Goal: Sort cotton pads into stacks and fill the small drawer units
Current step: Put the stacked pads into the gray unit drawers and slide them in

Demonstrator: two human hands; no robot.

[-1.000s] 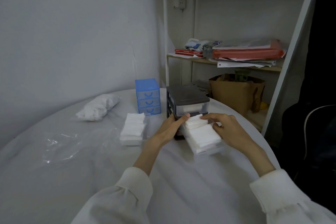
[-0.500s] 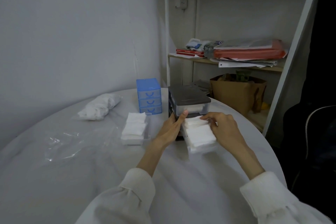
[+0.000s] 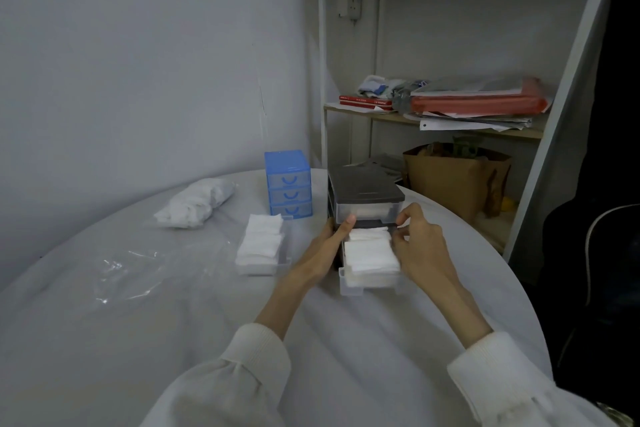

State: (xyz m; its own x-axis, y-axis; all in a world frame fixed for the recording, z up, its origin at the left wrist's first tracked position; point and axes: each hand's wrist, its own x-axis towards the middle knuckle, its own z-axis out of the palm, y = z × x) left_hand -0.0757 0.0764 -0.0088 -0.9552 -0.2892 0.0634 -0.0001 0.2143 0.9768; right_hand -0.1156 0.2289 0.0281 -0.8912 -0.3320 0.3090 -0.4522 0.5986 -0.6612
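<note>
Soft square cotton pads (image 3: 372, 251), clear drawer (image 3: 349, 286)

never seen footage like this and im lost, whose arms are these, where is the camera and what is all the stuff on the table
There is no machine: a person wears a camera on the head, looking down at their own arms. The left hand steadies the grey drawer unit. The right hand has a grip on the side of the pulled-out drawer, which is full of white cotton pads. On the covered table also stand a blue drawer unit, another tray of pads and a bag of pads.
</note>
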